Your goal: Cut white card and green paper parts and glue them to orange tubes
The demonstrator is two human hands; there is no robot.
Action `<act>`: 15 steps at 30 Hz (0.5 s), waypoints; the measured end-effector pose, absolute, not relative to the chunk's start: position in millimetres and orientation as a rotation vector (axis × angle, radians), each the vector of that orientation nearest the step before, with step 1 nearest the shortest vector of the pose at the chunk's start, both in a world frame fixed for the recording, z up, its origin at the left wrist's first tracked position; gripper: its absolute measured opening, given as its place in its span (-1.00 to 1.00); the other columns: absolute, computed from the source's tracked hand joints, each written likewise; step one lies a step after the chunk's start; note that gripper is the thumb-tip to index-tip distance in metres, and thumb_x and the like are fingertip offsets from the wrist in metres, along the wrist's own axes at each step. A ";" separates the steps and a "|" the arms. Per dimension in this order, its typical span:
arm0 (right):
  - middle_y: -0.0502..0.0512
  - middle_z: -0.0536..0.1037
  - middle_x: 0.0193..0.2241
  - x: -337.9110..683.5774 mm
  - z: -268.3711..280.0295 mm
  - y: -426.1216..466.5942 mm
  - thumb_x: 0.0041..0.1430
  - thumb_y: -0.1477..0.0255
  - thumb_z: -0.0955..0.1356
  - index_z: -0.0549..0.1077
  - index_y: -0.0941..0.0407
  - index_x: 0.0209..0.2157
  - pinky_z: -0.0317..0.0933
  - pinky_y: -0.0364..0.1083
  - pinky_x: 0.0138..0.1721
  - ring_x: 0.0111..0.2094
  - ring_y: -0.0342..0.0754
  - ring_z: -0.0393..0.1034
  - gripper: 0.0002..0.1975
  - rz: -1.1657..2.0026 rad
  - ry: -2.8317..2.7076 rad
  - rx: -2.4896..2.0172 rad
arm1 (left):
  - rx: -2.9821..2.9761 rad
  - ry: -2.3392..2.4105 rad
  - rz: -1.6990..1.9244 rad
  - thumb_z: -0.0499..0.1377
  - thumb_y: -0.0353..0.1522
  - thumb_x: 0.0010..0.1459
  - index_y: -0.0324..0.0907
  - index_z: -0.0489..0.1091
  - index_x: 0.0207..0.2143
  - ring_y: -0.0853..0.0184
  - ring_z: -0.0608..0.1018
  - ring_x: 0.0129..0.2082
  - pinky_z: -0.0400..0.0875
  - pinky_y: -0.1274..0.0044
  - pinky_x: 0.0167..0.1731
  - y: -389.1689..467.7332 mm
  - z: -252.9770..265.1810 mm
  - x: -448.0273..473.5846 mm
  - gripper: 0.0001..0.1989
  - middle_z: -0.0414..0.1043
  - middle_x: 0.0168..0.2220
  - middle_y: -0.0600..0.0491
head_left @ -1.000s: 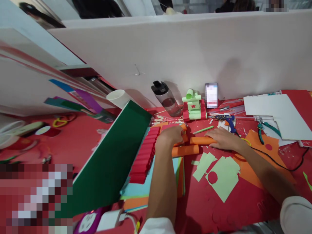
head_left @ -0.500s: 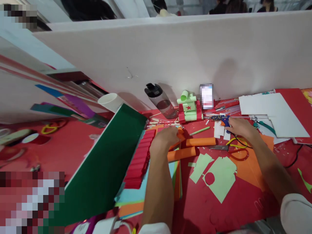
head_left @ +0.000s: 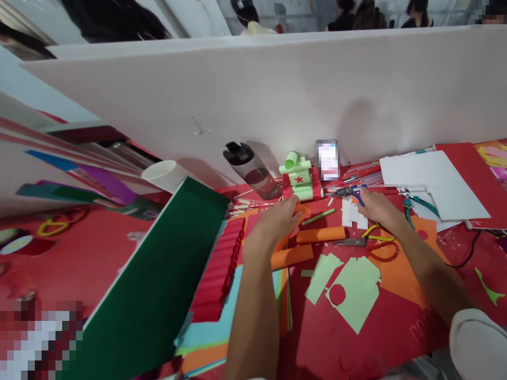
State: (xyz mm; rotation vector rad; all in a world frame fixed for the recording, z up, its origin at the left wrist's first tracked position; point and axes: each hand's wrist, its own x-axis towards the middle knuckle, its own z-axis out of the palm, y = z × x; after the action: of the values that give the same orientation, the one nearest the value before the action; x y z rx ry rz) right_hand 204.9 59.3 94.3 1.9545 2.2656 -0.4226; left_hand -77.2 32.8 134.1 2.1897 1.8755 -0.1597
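Note:
My left hand (head_left: 273,224) is closed on an orange paper piece (head_left: 301,211), partly hidden by the fingers. Two orange paper rolls (head_left: 321,234) lie just right of that hand. My right hand (head_left: 375,205) grips the handle of a blue glue gun (head_left: 354,193), whose nozzle points left. Under the gun are small white pieces (head_left: 352,212). Scissors (head_left: 366,241) with yellow and red handles rest below my right hand. A light green paper tank-like model (head_left: 300,178) with a red star stands at the back, beyond both hands.
A green board (head_left: 150,279) leans upright left of a pleated red paper strip (head_left: 218,274). A tilted bottle (head_left: 253,169), a phone (head_left: 328,160) and a white partition (head_left: 257,95) are behind. Cut green paper (head_left: 356,295) lies in front; pliers (head_left: 420,203) and white board (head_left: 435,182) are right.
The view has shifted, so most things sit farther left. My left hand has moved slightly right and forward with the orange paper, toward the green model. My right hand stays at the glue gun.

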 end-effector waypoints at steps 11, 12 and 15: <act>0.42 0.61 -0.07 210.9 111.1 55.8 0.34 0.48 0.25 0.30 0.25 0.07 0.19 -0.02 -0.22 -0.07 0.25 0.54 -0.70 -0.217 2.319 2.051 | 2.283 1.641 -0.214 0.02 -0.26 0.42 -0.20 0.34 0.14 -0.01 0.58 0.05 0.44 0.31 -0.10 40.6 110.0 -46.4 -0.65 0.45 0.17 -0.21; 0.42 0.61 -0.08 214.1 115.1 56.4 0.35 0.47 0.25 0.29 0.24 0.08 0.19 -0.02 -0.22 -0.08 0.25 0.55 -0.69 -0.198 2.305 2.082 | 2.291 1.626 -0.224 0.02 -0.26 0.41 -0.20 0.34 0.16 -0.01 0.59 0.05 0.44 0.31 -0.09 42.3 105.2 -46.7 -0.64 0.44 0.19 -0.22; 0.40 0.62 -0.10 227.7 124.3 59.8 0.36 0.43 0.24 0.30 0.22 0.08 0.20 -0.01 -0.22 -0.11 0.26 0.56 -0.70 -0.171 2.239 2.185 | 2.269 1.579 -0.251 0.07 -0.24 0.38 -0.15 0.33 0.21 -0.01 0.59 0.05 0.46 0.32 -0.12 46.5 94.4 -49.3 -0.59 0.44 0.21 -0.20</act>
State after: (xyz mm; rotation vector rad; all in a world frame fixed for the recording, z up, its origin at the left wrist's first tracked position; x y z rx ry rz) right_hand 227.7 59.8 124.3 2.1847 2.2388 -0.1715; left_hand -49.3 46.5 94.4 2.2686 1.5793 -0.2510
